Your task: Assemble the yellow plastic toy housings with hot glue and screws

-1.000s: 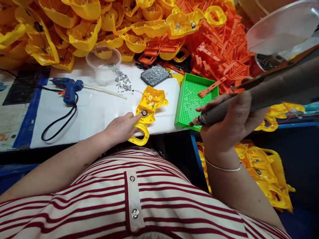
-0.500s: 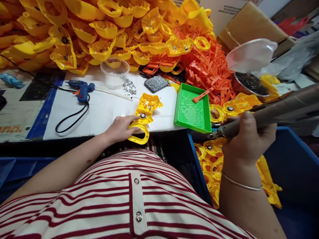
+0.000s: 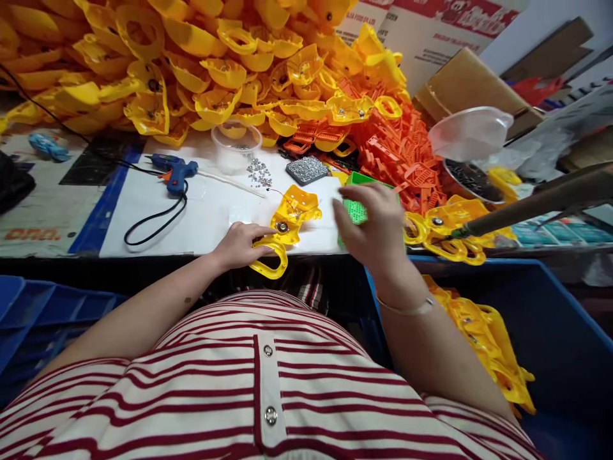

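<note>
My left hand [image 3: 239,245] holds a yellow plastic shell [image 3: 288,220] by its looped handle end, at the table's front edge. The shell lies hollow side up, with a round metal part and thin wires inside. My right hand [image 3: 371,223], blurred by motion, is raised before the green perforated tray [image 3: 357,179] and hides much of it. Its fingers are apart and nothing shows between them. To the right, a long dark screwdriver-like power tool [image 3: 507,214] points its tip at some yellow shells [image 3: 454,220].
Behind are heaped yellow shells [image 3: 220,70] and orange plastic strips [image 3: 400,150]. A blue glue gun [image 3: 176,172], a clear tub [image 3: 237,150], loose screws [image 3: 259,172] and a dark dish of small metal parts [image 3: 308,170] stand on the table. A blue bin [image 3: 541,319] holds more shells.
My right hand has let go of the power tool and moved left to the green tray. My left hand keeps its hold on the yellow shell. The view has shifted slightly.
</note>
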The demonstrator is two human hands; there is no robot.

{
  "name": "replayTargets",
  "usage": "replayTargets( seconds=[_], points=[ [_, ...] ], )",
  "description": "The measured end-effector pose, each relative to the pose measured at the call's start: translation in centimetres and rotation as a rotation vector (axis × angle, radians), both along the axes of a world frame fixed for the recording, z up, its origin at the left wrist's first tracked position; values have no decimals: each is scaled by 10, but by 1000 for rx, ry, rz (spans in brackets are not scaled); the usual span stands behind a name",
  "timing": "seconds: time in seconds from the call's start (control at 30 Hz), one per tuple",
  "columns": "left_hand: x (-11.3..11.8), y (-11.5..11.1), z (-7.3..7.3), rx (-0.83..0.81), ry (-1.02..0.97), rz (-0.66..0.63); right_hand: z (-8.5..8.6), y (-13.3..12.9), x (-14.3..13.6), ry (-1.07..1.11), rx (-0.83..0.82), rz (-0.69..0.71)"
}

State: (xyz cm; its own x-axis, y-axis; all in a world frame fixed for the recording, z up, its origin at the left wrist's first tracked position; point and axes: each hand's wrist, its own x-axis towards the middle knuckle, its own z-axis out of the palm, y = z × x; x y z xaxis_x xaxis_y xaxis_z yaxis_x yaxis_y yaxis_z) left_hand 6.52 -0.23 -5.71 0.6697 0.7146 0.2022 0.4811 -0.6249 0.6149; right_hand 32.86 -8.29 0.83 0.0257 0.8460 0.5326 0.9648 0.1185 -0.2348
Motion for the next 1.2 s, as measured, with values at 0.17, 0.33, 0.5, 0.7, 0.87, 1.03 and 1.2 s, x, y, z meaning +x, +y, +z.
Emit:
replayTargets(
  seconds=[0.17,0.33,0.5,0.7,0.87,1.03,1.2],
  points=[
    [1,0,-1,57,5,3,-9,101,-71,-168,-213,53],
    [2,-3,-10,44,-35,16,-5,113,-76,39,-246,58],
    [0,-7,-15,44,-88,39,-10,91,-39,652,-128,114],
    [-1,-11,-8,32,-47,39,-24,59,-25,1181,-186,180],
    [-5,-14,-5,5,-72,48,-39,39,-30,1273,-176,214],
    [8,-3,26,87,-121,189,-46,47,-27,1254,-151,202],
    [44,23,45,216,167,137,-45,63,-30,1393,-216,255]
  ],
)
